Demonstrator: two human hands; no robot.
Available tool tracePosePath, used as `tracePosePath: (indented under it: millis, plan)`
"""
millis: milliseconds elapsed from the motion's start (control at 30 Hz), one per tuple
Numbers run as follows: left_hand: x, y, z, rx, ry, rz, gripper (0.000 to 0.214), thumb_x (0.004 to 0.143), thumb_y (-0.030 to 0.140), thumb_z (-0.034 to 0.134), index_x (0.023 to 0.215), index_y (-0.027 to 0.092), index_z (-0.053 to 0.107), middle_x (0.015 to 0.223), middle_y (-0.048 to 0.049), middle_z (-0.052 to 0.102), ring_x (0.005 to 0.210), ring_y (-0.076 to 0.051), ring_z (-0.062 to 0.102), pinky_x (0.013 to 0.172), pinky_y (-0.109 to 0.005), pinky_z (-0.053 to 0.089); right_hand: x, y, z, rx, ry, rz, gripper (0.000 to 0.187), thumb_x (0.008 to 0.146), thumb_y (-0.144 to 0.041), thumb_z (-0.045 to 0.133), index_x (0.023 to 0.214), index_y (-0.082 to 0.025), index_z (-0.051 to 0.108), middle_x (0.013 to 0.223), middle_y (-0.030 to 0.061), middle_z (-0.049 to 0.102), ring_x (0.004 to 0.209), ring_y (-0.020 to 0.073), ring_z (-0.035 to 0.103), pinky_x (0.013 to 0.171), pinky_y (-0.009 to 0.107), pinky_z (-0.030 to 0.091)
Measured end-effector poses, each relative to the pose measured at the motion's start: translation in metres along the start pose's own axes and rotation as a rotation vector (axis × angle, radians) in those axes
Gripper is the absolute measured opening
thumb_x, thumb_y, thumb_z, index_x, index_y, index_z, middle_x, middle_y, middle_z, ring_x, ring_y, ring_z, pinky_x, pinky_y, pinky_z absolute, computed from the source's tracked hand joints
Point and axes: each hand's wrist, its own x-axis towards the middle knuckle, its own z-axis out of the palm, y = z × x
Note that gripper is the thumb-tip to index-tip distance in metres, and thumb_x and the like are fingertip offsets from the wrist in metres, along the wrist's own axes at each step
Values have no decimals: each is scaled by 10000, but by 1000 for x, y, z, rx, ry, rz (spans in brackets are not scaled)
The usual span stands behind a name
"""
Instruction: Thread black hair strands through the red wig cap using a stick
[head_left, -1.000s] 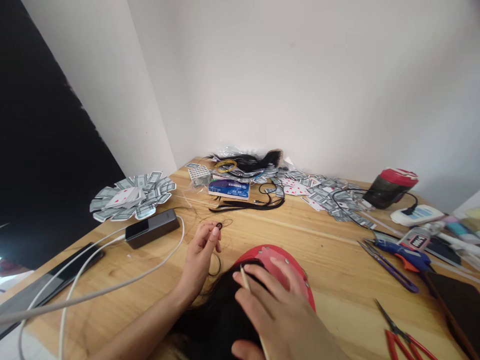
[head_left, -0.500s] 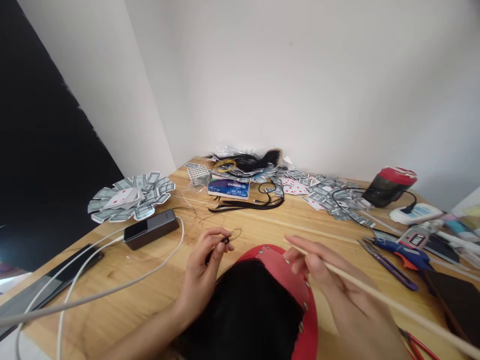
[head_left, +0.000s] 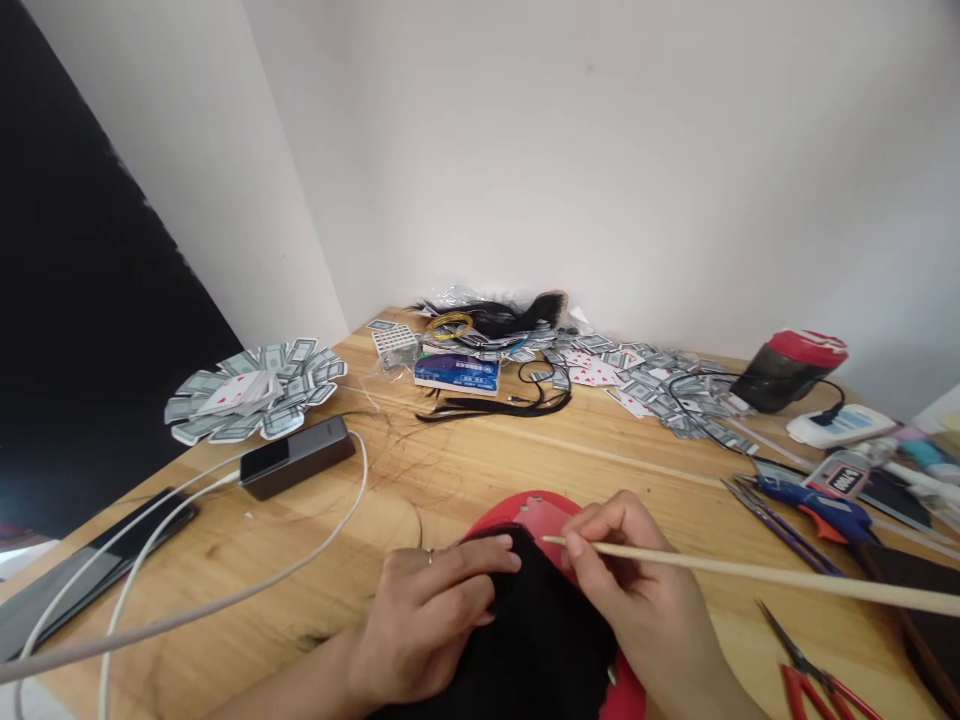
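Note:
My left hand (head_left: 427, 620) lies on a mass of black hair (head_left: 536, 640) that covers a red curved piece (head_left: 525, 515) at the near edge of the wooden table (head_left: 637, 470). Its fingers stretch out flat, pressing the hair down, and a ring shows on one finger. My right hand (head_left: 637, 590) is closed in a pinch on a long thin wooden stick (head_left: 750, 575). The stick runs off to the right, and its tip lies just above the red piece, beside my left fingertips.
A power bank (head_left: 296, 457) with white cables sits at the left, a phone (head_left: 97, 570) beyond it. Playing cards (head_left: 247, 390) fan out at left and scatter at the back. A blue glue gun (head_left: 810, 500), scissors (head_left: 814, 675) and a red-lidded jar (head_left: 787, 370) lie at right.
My left hand dropped from a raised pinch on a small dark loop to lie flat on the hair. My right hand drew the stick closer to the red piece.

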Motion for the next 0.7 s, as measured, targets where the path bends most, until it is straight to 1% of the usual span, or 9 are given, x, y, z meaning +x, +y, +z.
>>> tracePosePath:
  millis: [100, 233, 367, 500, 633, 700]
  plan:
    - [2, 0, -1, 17, -1, 18, 155, 1013, 174, 346, 991, 198, 497, 931, -148, 784, 984, -233, 737, 603, -199, 591, 1, -1, -1, -48, -1, -12, 254, 939, -314, 531, 698, -237, 513, 649, -29, 530, 563, 146, 503, 520, 256, 387]
    - [3, -1, -1, 1, -1, 24, 148, 1014, 170, 356, 990, 190, 501, 932, -156, 785, 1009, -228, 725, 680, -200, 607, 3, -1, -4, -119, -33, -34, 289, 945, -320, 523, 669, -238, 502, 612, -39, 503, 542, 142, 487, 500, 245, 382]
    - [1, -2, -1, 1, -20, 37, 142, 1010, 166, 364, 1016, 184, 504, 932, -167, 784, 1028, -234, 715, 681, -203, 614, 4, 0, -6, -166, -71, -69, 284, 947, -308, 516, 672, -240, 491, 592, -48, 485, 519, 135, 474, 486, 231, 389]
    - [0, -1, -3, -3, -32, 50, 132, 999, 150, 385, 1038, 177, 508, 945, -175, 782, 1043, -248, 706, 711, -228, 623, 4, -1, -6, -185, -71, -76, 285, 952, -299, 505, 674, -242, 478, 591, -49, 481, 521, 135, 476, 483, 227, 391]
    - [1, -2, -2, -6, -18, 52, 135, 982, 138, 411, 1043, 180, 524, 941, -168, 785, 1023, -255, 714, 664, -227, 626, 5, -2, -6, -203, -64, -98, 284, 946, -291, 506, 668, -243, 471, 585, -50, 478, 513, 134, 476, 472, 223, 394]
    - [1, -2, -2, -17, -16, 41, 133, 972, 133, 428, 1042, 181, 531, 952, -167, 784, 1028, -257, 713, 675, -233, 627, 6, -3, -5, -209, -56, -112, 276, 938, -275, 508, 665, -243, 474, 578, -50, 482, 503, 133, 478, 465, 221, 397]
